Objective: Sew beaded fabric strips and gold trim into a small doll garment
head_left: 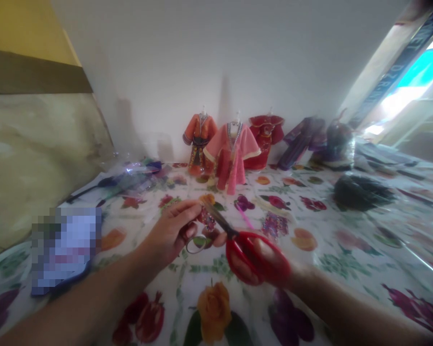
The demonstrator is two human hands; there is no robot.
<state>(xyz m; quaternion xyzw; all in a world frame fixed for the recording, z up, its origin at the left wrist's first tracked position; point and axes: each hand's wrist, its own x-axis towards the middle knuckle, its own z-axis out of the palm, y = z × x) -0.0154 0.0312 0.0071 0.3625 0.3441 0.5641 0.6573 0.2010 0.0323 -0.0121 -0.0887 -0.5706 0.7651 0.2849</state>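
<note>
My left hand is closed in a pinch around a narrow patterned trim, and a thin loop of strip curls below its fingers. Red-handled scissors are in my right hand, whose fingers pass through the handle loops. The blades point up and left, their tips beside my left fingertips and the trim. Whether the blades touch the trim, I cannot tell. On the tablecloth past the scissors lie a sparkling patterned piece and a slim pink stick-like thing.
Against the wall stand small doll-sized outfits: orange, pink, red and purple. A dark bundle in plastic lies right. Clear plastic packaging is at back left, a blurred-out phone-like object nearer.
</note>
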